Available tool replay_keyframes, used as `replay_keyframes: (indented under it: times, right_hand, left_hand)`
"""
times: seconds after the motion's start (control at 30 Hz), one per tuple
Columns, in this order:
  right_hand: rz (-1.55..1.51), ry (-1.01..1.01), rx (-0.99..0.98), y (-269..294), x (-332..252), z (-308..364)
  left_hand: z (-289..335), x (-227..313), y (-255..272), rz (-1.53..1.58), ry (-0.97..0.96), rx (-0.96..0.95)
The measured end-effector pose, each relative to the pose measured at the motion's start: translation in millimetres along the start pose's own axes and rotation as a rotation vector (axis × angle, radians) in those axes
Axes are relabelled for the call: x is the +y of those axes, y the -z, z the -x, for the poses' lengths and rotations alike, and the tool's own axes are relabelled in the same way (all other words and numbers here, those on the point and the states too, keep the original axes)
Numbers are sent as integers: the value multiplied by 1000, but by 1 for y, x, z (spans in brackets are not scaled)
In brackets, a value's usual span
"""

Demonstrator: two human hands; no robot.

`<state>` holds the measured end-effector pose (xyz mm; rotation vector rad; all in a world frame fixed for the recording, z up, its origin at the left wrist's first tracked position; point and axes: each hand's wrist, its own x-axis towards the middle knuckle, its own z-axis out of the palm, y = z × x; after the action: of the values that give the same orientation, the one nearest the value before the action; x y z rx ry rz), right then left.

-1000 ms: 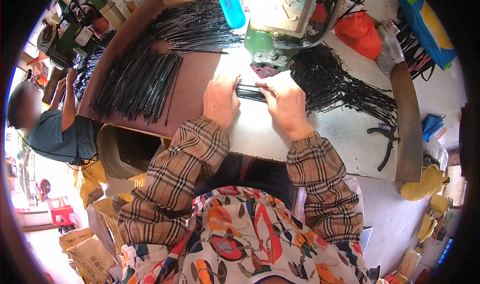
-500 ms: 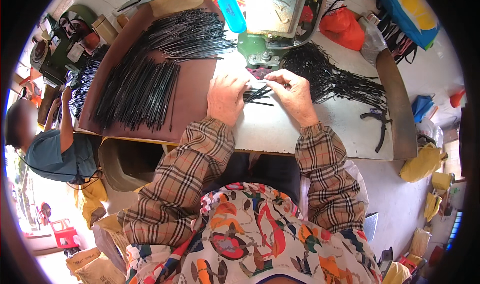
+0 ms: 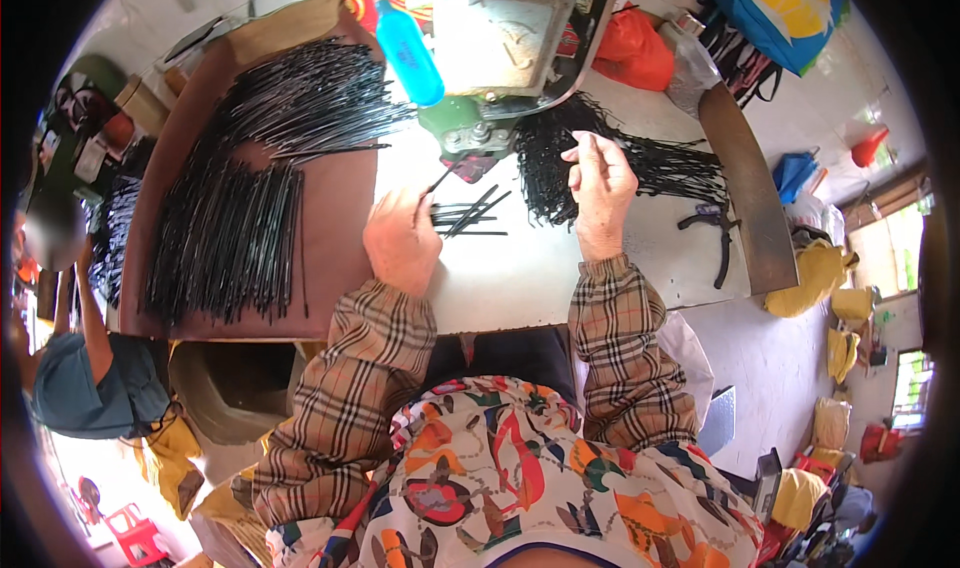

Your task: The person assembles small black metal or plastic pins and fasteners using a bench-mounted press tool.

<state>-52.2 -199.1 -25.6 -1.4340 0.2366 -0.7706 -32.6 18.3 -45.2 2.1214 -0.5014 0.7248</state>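
Observation:
My left hand (image 3: 403,238) rests on the pale tabletop, its fingers pinched on a thin black strip (image 3: 440,179) that sticks out past the fingertips. Beside it several short straight black strips (image 3: 470,218) lie loosely crossed. My right hand (image 3: 603,193) is raised at the edge of a tangled heap of black strips (image 3: 550,158), its fingers drawn together; whatever they hold, if anything, is too small to tell. Just beyond my left hand is the green base of a bench machine (image 3: 465,128), with a dark red patterned piece (image 3: 470,171) under it.
Straight black strips (image 3: 230,238) lie in rows on the brown board at left, with another pile (image 3: 310,88) behind. Black pliers (image 3: 715,233) lie at right. A blue-handled object (image 3: 410,58) hangs by the machine. A co-worker (image 3: 95,378) sits at far left.
My hands have parted: the right has moved away to the right, by the tangled heap, while the left stays by the short strips. The whole view has shifted.

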Motion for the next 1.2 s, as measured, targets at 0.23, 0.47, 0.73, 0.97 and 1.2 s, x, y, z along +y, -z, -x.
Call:
replay_keyframes:
  times: [0.23,0.47,0.73,0.97,1.2]
  right_hand:
    - [267,-107,-84,38,-4,12]
    - [763,-9,-116,40,-21,57]
    - [941,48,-133,27,-13,39]
    - [1218,242,-136,-28,-17,26]
    - [1185,147,-90,-1,-6,14]
  left_hand:
    - [1,7,-3,97,85,-53]
    - [-4,7,4,147,64,-107]
    - [1,17,4,215,-35,-108]
    - [9,19,7,269,-171,-208]
    - [10,19,6,306,-86,-192]
